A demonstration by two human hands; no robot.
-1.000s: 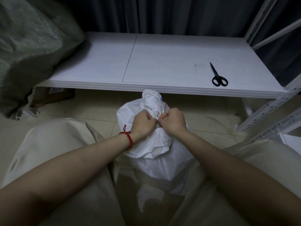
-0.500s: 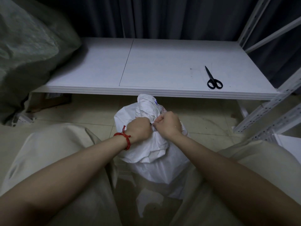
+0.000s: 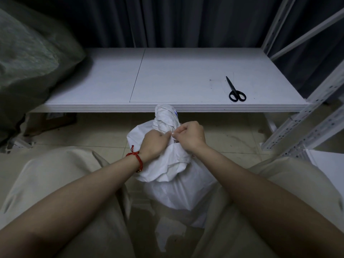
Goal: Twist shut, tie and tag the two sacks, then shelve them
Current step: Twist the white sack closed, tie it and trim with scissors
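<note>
Backdrop, head view: dark pleated curtain at 12 o'clock, beige tiled floor below. Low white flat shelf board (image 3: 186,81) across centre; black-handled scissors (image 3: 235,90) lying on it at 2 o'clock. Bulky grey-green woven sack (image 3: 28,62) at 10 o'clock, over shelf's left end. White woven plastic sack (image 3: 176,183) upright on floor, dead centre, between knees, just before shelf edge. Left hand (image 3: 154,144), red cord bracelet (image 3: 135,157) on wrist, and right hand (image 3: 189,135) close together, both clenched on white sack's twisted neck.
</note>
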